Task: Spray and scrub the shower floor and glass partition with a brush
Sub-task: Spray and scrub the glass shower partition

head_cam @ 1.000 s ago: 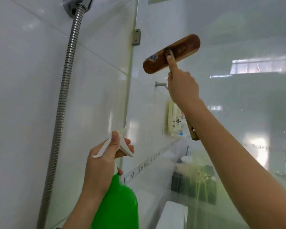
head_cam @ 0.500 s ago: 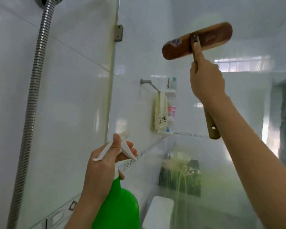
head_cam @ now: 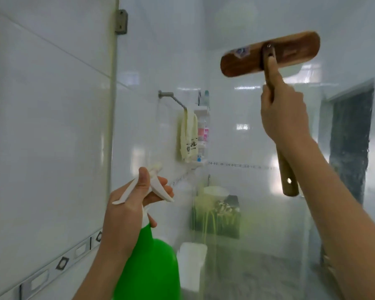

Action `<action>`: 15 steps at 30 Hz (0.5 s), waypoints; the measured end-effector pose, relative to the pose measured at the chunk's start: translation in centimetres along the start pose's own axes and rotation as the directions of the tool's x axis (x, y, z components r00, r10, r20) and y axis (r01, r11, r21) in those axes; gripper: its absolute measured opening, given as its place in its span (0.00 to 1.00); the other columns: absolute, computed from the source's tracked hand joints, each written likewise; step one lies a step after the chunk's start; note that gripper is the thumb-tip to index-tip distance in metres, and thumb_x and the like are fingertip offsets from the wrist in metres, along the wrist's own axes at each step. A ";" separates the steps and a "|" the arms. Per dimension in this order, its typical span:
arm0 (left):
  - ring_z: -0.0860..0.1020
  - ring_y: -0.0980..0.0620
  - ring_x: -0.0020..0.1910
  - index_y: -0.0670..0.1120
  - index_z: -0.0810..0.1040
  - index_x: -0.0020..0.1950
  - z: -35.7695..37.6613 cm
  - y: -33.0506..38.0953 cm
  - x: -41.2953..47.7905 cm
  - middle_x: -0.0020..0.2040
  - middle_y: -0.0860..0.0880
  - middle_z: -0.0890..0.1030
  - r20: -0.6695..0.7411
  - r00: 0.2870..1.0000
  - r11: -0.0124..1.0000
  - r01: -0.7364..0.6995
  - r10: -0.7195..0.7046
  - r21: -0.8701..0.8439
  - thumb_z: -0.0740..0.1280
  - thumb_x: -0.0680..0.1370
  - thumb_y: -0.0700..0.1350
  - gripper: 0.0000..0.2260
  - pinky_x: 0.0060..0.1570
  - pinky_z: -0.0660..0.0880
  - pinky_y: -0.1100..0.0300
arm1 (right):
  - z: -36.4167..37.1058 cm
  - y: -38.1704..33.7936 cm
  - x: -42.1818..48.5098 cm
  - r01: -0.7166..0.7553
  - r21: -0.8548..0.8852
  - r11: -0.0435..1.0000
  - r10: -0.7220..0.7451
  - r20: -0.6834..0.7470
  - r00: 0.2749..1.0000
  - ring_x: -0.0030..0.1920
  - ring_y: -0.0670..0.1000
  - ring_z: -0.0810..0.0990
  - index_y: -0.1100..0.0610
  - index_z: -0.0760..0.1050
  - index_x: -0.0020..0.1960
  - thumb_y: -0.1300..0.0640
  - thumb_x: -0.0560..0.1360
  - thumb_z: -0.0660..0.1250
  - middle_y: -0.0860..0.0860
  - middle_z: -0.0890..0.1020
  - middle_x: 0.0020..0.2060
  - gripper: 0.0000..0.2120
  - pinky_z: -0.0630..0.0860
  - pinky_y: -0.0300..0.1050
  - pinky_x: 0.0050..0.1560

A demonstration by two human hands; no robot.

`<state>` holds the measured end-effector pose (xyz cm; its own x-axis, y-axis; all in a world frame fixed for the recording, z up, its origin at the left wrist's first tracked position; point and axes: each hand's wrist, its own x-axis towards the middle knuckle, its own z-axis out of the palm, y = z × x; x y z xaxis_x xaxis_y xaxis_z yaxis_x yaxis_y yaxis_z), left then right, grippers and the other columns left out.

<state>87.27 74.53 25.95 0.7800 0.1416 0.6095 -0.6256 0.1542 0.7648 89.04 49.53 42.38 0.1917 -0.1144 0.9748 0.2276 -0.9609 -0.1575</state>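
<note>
The glass partition [head_cam: 236, 131] fills the middle and right of the view, streaked with greenish liquid low down. My right hand [head_cam: 283, 114] grips the wooden handle of a scrub brush, index finger stretched up the handle. The brush head [head_cam: 247, 61] lies flat against the glass, high at the right. Low in the middle, my left hand [head_cam: 128, 211] holds a green spray bottle [head_cam: 152, 269] by its neck, fingers around the white trigger. The shower floor is out of view.
A white tiled wall [head_cam: 48, 126] stands at the left, with a metal hinge bracket [head_cam: 120, 21] on the glass edge. Behind the glass are a towel [head_cam: 188, 137] on a bar, a small shelf of bottles, a basin and a dark doorway [head_cam: 351, 135].
My right hand has moved the brush to the right across the upper glass. The view has turned right, so the shower hose has slipped off the left edge. The left hand still holds the bottle.
</note>
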 end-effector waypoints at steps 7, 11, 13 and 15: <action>0.87 0.51 0.45 0.41 0.85 0.48 0.9 -2.0 -0.8 0.43 0.47 0.88 0.022 1.000 1.000 -0.009 0.009 -0.003 0.58 0.76 0.60 0.26 0.21 0.74 0.62 | -0.8 4.0 -18.7 -0.096 0.021 0.995 0.090 0.189 0.978 0.19 0.46 0.67 0.41 0.45 0.77 0.54 0.81 0.56 0.48 0.67 0.20 0.30 0.69 0.39 0.20; 0.87 0.49 0.46 0.41 0.85 0.50 1.5 -3.2 -1.5 0.44 0.45 0.88 0.049 0.997 0.999 0.051 -0.052 0.016 0.58 0.76 0.60 0.26 0.21 0.74 0.63 | -1.1 3.8 -9.0 -0.079 0.050 0.996 0.079 0.020 0.997 0.28 0.52 0.74 0.44 0.47 0.78 0.53 0.83 0.52 0.54 0.74 0.30 0.26 0.77 0.47 0.31; 0.87 0.50 0.47 0.42 0.85 0.50 1.7 -4.1 -2.1 0.44 0.46 0.88 0.055 0.996 0.997 0.073 -0.074 0.022 0.58 0.76 0.60 0.25 0.22 0.74 0.63 | -1.0 4.5 -8.8 -0.089 0.066 0.994 0.089 -0.008 0.996 0.27 0.51 0.72 0.46 0.48 0.78 0.53 0.83 0.52 0.53 0.72 0.29 0.26 0.75 0.43 0.30; 0.87 0.50 0.47 0.43 0.85 0.49 1.7 -4.8 -2.9 0.44 0.46 0.88 0.048 0.996 0.996 0.078 -0.080 0.037 0.59 0.76 0.60 0.24 0.23 0.74 0.63 | -0.6 5.7 -14.6 -0.076 0.052 0.996 0.073 0.051 0.996 0.23 0.48 0.68 0.46 0.49 0.78 0.53 0.83 0.53 0.50 0.69 0.25 0.26 0.70 0.38 0.25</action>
<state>88.07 71.69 20.91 0.8272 0.0821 0.5559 -0.5619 0.1287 0.8171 86.97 45.61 27.33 0.2559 -0.1714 0.9514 0.2618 -0.9351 -0.2389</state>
